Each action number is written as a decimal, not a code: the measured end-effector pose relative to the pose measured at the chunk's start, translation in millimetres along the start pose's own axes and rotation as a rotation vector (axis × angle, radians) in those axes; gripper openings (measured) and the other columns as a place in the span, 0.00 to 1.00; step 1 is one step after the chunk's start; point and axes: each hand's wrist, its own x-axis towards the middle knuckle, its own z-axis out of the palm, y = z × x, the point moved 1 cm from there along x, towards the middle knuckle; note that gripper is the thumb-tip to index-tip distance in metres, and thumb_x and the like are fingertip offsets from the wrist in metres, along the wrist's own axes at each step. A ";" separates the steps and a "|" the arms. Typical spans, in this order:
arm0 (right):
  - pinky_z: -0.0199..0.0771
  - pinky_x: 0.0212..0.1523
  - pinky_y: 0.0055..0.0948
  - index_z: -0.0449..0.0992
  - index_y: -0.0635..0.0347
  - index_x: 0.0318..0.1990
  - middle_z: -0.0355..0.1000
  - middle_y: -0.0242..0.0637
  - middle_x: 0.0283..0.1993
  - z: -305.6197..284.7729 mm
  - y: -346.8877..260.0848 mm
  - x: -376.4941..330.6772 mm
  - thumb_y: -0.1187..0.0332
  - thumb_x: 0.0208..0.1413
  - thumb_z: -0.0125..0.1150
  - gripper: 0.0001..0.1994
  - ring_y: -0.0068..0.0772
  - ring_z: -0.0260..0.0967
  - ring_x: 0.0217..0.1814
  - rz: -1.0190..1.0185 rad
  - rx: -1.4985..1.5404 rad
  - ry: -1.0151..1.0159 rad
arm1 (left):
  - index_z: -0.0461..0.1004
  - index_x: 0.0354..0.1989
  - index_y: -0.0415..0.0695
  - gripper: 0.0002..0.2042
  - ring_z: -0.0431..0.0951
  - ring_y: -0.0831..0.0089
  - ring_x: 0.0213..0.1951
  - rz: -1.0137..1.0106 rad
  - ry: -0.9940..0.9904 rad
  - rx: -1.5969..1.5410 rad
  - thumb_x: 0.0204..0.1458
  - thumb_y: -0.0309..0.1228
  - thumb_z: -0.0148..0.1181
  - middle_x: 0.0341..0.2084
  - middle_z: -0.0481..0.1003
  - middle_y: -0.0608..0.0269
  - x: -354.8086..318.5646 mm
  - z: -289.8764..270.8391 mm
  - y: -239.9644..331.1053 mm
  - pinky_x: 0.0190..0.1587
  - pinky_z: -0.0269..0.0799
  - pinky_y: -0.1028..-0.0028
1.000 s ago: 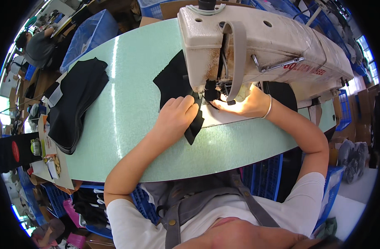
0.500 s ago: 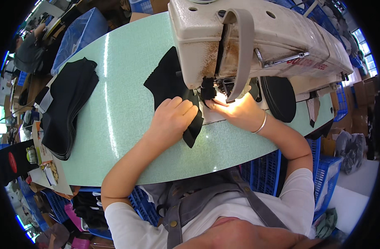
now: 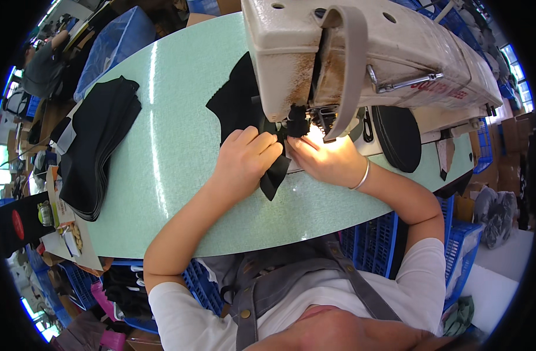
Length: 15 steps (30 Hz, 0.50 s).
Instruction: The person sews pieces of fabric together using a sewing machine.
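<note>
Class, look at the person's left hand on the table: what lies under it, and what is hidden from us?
Under the left hand lies black fabric on the pale green table, running toward the sewing machine. The fabric directly beneath the palm is covered, and the needle is hard to make out.

A: Left hand (image 3: pixel 244 161)?
B: Palm down, fingers curled and bunched toward the fingertips, forearm running up from lower left, elbow bent.
A: Right hand (image 3: pixel 326 161)?
B: Also palm down, flat, fingers pointing left toward the left hand's fingertips, nearly touching. Bangle on the wrist. Right forearm comes in from the right, elbow sharply bent.
</note>
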 end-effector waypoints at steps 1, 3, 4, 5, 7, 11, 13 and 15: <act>0.68 0.26 0.30 0.76 0.62 0.42 0.69 0.30 0.27 0.6 0.5 1.2 0.68 0.45 0.58 0.15 0.30 0.70 0.31 -0.002 -0.012 0.015 | 0.78 0.37 0.43 0.14 0.72 0.68 0.33 0.003 0.021 -0.008 0.38 0.26 0.58 0.32 0.76 0.66 0.9 -0.2 -0.5 0.33 0.66 0.69; 0.68 0.26 0.31 0.76 0.62 0.42 0.69 0.30 0.27 2.5 1.5 0.3 0.68 0.45 0.58 0.15 0.31 0.70 0.31 -0.003 -0.027 0.032 | 0.78 0.37 0.43 0.13 0.72 0.68 0.34 0.011 0.043 -0.016 0.38 0.26 0.58 0.31 0.75 0.66 1.8 0.8 0.2 0.34 0.66 0.69; 0.68 0.26 0.31 0.76 0.62 0.43 0.69 0.31 0.27 5.1 2.5 -2.5 0.68 0.46 0.58 0.15 0.31 0.70 0.32 0.010 -0.027 0.018 | 0.77 0.38 0.42 0.15 0.72 0.66 0.35 0.003 0.049 -0.017 0.38 0.25 0.58 0.30 0.74 0.65 2.3 2.2 0.7 0.36 0.67 0.68; 0.68 0.26 0.32 0.76 0.61 0.43 0.69 0.32 0.27 5.4 3.6 -4.8 0.69 0.46 0.58 0.15 0.32 0.70 0.32 0.023 -0.027 0.004 | 0.77 0.40 0.42 0.16 0.73 0.65 0.36 -0.005 0.056 -0.017 0.38 0.25 0.59 0.30 0.73 0.64 3.2 2.7 1.5 0.38 0.68 0.68; 0.69 0.30 0.33 0.76 0.61 0.43 0.69 0.33 0.27 -17.8 3.3 3.6 0.69 0.46 0.57 0.15 0.33 0.71 0.33 0.033 0.024 -0.065 | 0.75 0.40 0.42 0.16 0.73 0.63 0.37 -0.031 0.068 -0.022 0.37 0.24 0.59 0.30 0.73 0.63 3.3 -5.0 5.6 0.40 0.68 0.67; 0.71 0.47 0.36 0.78 0.60 0.37 0.71 0.35 0.29 -60.4 9.0 5.6 0.70 0.45 0.58 0.11 0.35 0.72 0.37 0.101 -0.116 -0.457 | 0.71 0.37 0.42 0.15 0.73 0.59 0.39 -0.059 0.099 0.063 0.36 0.22 0.60 0.31 0.72 0.60 -3.9 -18.0 5.2 0.46 0.68 0.65; 0.68 0.53 0.37 0.78 0.59 0.34 0.71 0.34 0.29 -65.7 27.2 -2.7 0.70 0.44 0.58 0.08 0.35 0.72 0.38 0.025 -0.184 -0.368 | 0.70 0.36 0.42 0.13 0.73 0.60 0.40 -0.033 0.058 0.049 0.37 0.22 0.59 0.31 0.72 0.60 -2.7 -20.0 7.5 0.45 0.67 0.65; 0.70 0.56 0.38 0.77 0.54 0.26 0.72 0.30 0.29 -57.8 48.1 -7.4 0.70 0.41 0.61 0.02 0.34 0.73 0.36 -0.107 -0.148 -0.306 | 0.70 0.34 0.42 0.12 0.73 0.61 0.40 -0.005 0.015 0.037 0.38 0.22 0.58 0.31 0.71 0.61 -2.8 -20.1 8.4 0.45 0.67 0.65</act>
